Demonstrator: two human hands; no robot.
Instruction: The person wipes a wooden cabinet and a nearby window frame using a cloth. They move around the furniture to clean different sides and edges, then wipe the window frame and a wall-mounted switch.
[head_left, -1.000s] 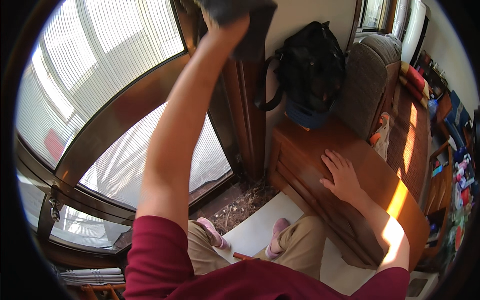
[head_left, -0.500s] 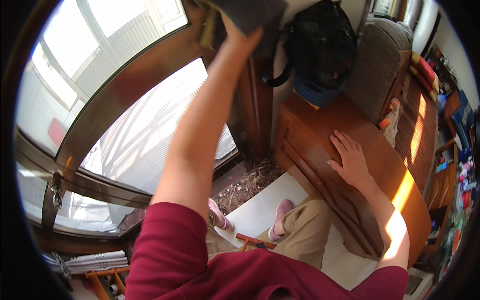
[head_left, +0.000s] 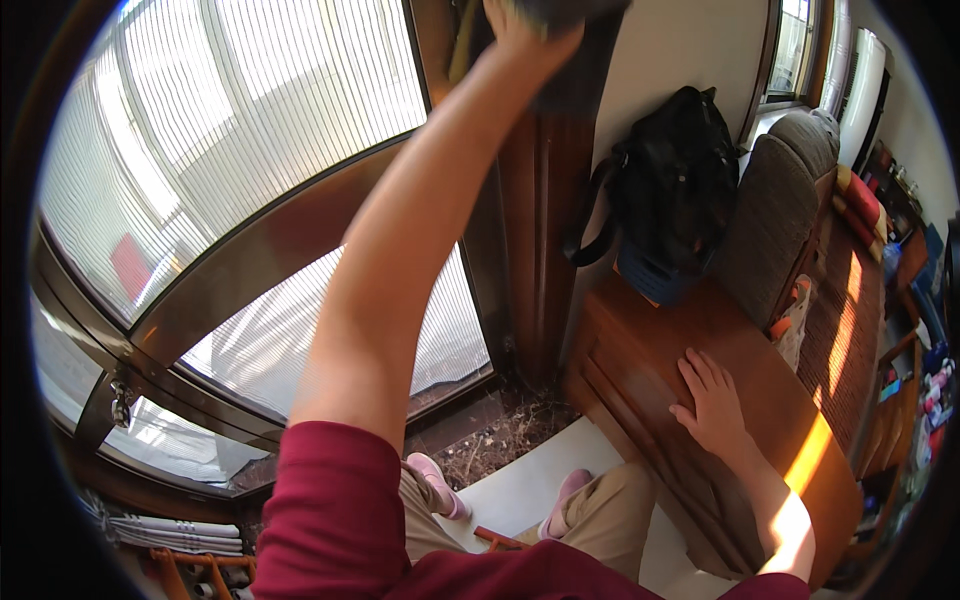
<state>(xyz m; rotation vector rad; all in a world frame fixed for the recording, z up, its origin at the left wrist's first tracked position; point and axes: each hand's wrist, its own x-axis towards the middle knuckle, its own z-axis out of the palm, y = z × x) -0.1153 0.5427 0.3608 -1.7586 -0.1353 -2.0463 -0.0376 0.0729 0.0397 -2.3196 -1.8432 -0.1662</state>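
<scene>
My left arm reaches far up to the top edge, beside the wooden door frame. There my left hand (head_left: 535, 35) is closed on a dark grey piece that looks like a cloth (head_left: 585, 10); the fingers are blurred and partly cut off by the edge. My right hand (head_left: 714, 402) lies flat on top of a brown wooden cabinet (head_left: 650, 335), fingers stretched out, holding nothing.
At left is a metal-framed door with ribbed glass (head_left: 290, 90). A black backpack (head_left: 675, 185) rests on a blue plastic basket (head_left: 655, 275) on the cabinet's far end. A brown sofa (head_left: 775, 205) stands beyond. Folded fabric (head_left: 185, 532) lies at lower left.
The view has tilted upward, so the cabinet and backpack sit lower. My left hand with the dark piece has shifted right along the frame. My right hand stays on the cabinet.
</scene>
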